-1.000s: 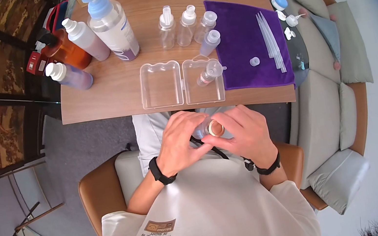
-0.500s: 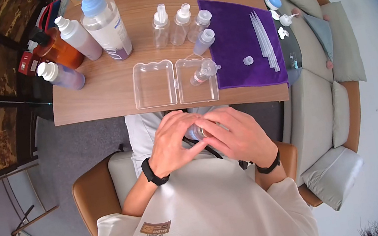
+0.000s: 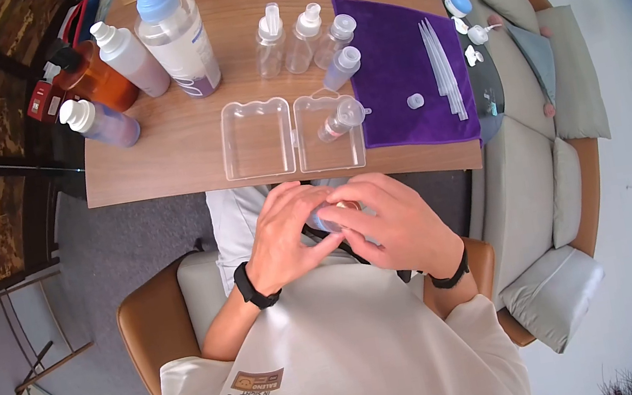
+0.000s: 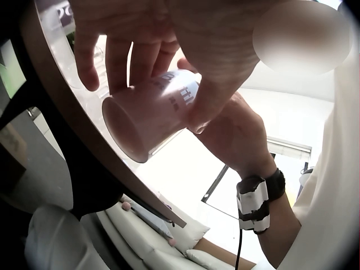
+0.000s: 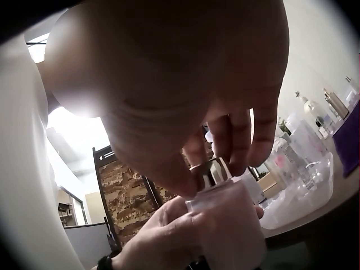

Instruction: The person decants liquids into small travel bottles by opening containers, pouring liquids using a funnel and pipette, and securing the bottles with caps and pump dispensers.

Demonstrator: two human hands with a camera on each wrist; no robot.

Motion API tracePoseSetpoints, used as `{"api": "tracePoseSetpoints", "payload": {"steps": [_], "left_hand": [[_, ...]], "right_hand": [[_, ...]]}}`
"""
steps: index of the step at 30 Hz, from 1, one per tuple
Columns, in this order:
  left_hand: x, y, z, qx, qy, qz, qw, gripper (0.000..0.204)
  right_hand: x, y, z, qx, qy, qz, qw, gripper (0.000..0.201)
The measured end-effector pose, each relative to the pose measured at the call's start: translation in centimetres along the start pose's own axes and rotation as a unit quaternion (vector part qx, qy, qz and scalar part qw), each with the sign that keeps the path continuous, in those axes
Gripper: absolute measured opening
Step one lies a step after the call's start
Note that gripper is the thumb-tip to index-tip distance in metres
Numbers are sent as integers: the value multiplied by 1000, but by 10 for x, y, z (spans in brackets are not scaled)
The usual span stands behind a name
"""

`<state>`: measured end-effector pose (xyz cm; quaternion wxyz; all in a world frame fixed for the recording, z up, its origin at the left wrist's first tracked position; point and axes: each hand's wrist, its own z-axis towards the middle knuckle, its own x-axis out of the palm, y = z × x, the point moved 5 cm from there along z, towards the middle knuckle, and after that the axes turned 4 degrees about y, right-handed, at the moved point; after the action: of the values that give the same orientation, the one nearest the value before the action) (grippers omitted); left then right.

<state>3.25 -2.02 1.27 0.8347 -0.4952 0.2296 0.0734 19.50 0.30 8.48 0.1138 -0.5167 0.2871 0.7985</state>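
Above the lap, just off the table's front edge, my left hand [image 3: 285, 235] grips a small translucent bottle [image 3: 323, 218]. Printing shows on the bottle's side [image 4: 154, 107] in the left wrist view. The fingers and thumb of my right hand [image 3: 401, 221] are curled round its top, where a gold-coloured cap or collar [image 5: 215, 173] shows between them. Whether this piece is seated on the neck, I cannot tell. An open clear case [image 3: 263, 177] lies at the table's front edge, with a small clear bottle [image 3: 341, 121] tilted in its right half.
Several clear bottles [image 3: 299, 53] stand behind the case. Larger bottles [image 3: 182, 57] are at the left of the table [image 3: 154, 165]. A purple cloth [image 3: 387, 70] on the right bears clear tubes [image 3: 443, 74] and a small cap [image 3: 416, 101]. Jars and more bottles stand at the back right.
My right fingers have closed in over the bottle's top, and its round end, plainly seen earlier, is now mostly covered. The head view has shifted slightly. My left hand keeps its grip.
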Motion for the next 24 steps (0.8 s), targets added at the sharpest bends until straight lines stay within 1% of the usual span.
{"api": "tracePoseSetpoints", "payload": {"steps": [1,2,4,5,7,9,12,14,16,17,19,21,24], "left_hand": [[0,0,0,-1,2,-1,1000,56],[0,0,0,2,1,-3,1000,56],[2,1,-1,7,0,-7,1000,56],[2,0,-1,7,1,-11,1000,55],[1,-2,0,7,2,-18,1000,55],[1,2,-1,-4,-4,-23,1000,55],[1,3,-1,-9,-4,-20,1000,54],[0,3,0,-7,-4,-18,1000,54],[-1,3,-1,-5,-4,-20,1000,54],[-1,4,-1,-4,-4,-19,1000,54],[0,4,-1,0,-2,-17,1000,55],[-1,6,0,-1,-10,-17,1000,56],[-1,9,-2,-4,-11,-12,1000,57]], "right_hand": [[-1,1,2,-9,-5,0,1000,48],[-6,6,7,18,-11,12,1000,45],[-6,4,3,81,1,31,996,43],[-3,-1,-6,117,21,37,992,43],[1,-6,-11,146,35,52,987,43],[2,-5,-8,133,25,67,989,44],[2,-1,4,45,-12,84,995,46],[-2,1,10,58,-8,84,995,41],[-2,-3,9,92,4,81,993,39],[0,-7,2,119,14,77,990,39],[1,-10,-2,142,18,80,986,41],[1,-8,2,134,10,93,986,41],[3,-3,8,76,0,83,994,42]]}}
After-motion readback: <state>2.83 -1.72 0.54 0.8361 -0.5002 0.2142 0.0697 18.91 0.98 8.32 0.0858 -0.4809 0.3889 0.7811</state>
